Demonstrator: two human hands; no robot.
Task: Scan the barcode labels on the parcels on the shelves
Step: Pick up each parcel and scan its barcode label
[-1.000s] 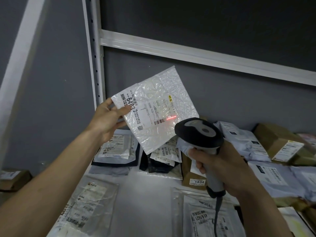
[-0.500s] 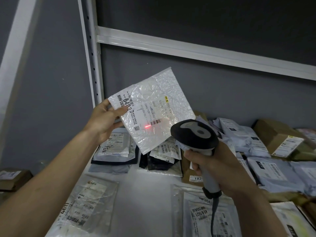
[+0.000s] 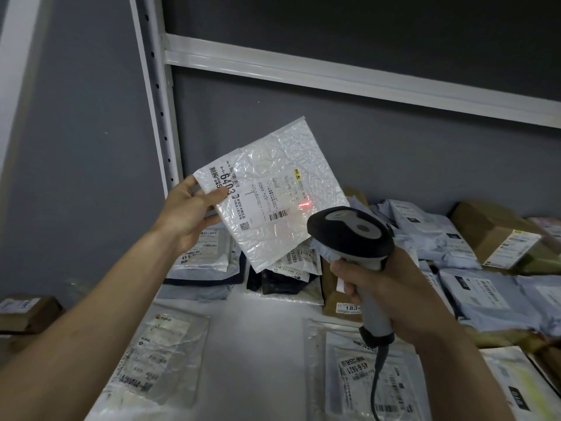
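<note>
Head cam, the only view here. Biggest risk I'd say is a missed read: the red dot [image 3: 304, 203] sits just up and right of the barcode [image 3: 279, 214], not on it, so the scanner [image 3: 349, 235] may not catch the code unless aim drops a bit left. The mailer [image 3: 270, 196] is also crinkly and shiny, so glare could mess with the read. And the left hand [image 3: 188, 212] only pinches it by the left corner, thumb on the front and fingers behind, so it could flop or twist while tilted like that.

The right hand [image 3: 391, 296] is wrapped around the scanner handle at centre right, cable hanging down to the bottom edge.

The mailer itself: white bubble-wrap pouch, roughly square, held up in the middle of the frame, rotated so one corner points down. Its label runs sideways, with big digits near the thumb. It's clear of the shelf [image 3: 258, 344], above other parcels [image 3: 473, 287] lying there.
</note>
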